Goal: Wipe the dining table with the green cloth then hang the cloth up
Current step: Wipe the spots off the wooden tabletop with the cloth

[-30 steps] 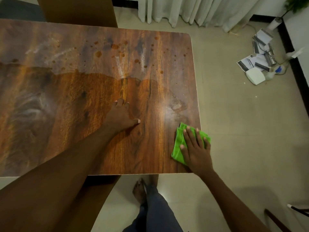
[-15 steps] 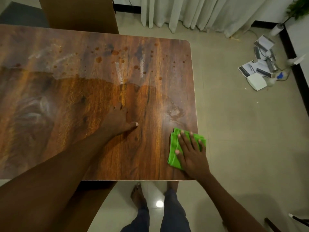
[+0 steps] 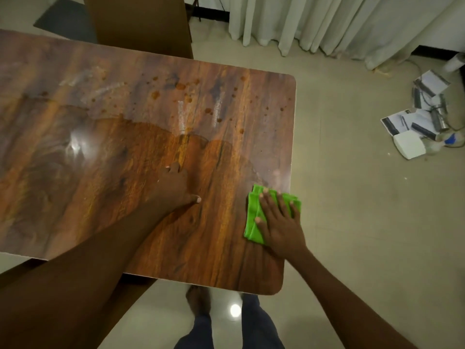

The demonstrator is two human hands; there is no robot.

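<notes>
The wooden dining table [image 3: 75,197] fills the left and middle of the view. Its near half looks wiped and glossy; brown drops and pale smears [image 3: 183,107] mark its far half. A folded green cloth [image 3: 253,215] lies flat at the table's right edge. My right hand [image 3: 279,222] presses down on the cloth with fingers spread, covering most of it. My left hand [image 3: 173,187] rests flat on the table's middle, fingers apart, holding nothing.
A brown chair back [image 3: 141,23] stands behind the table's far edge. White curtains [image 3: 327,23] hang at the back. Papers, dark cylinders and a white box [image 3: 409,147] lie on the tiled floor at right. My feet [image 3: 198,301] show below the table's near edge.
My right hand has slid the green cloth away from me along the table's right edge. My left hand stays planted on the table. The view has shifted.
</notes>
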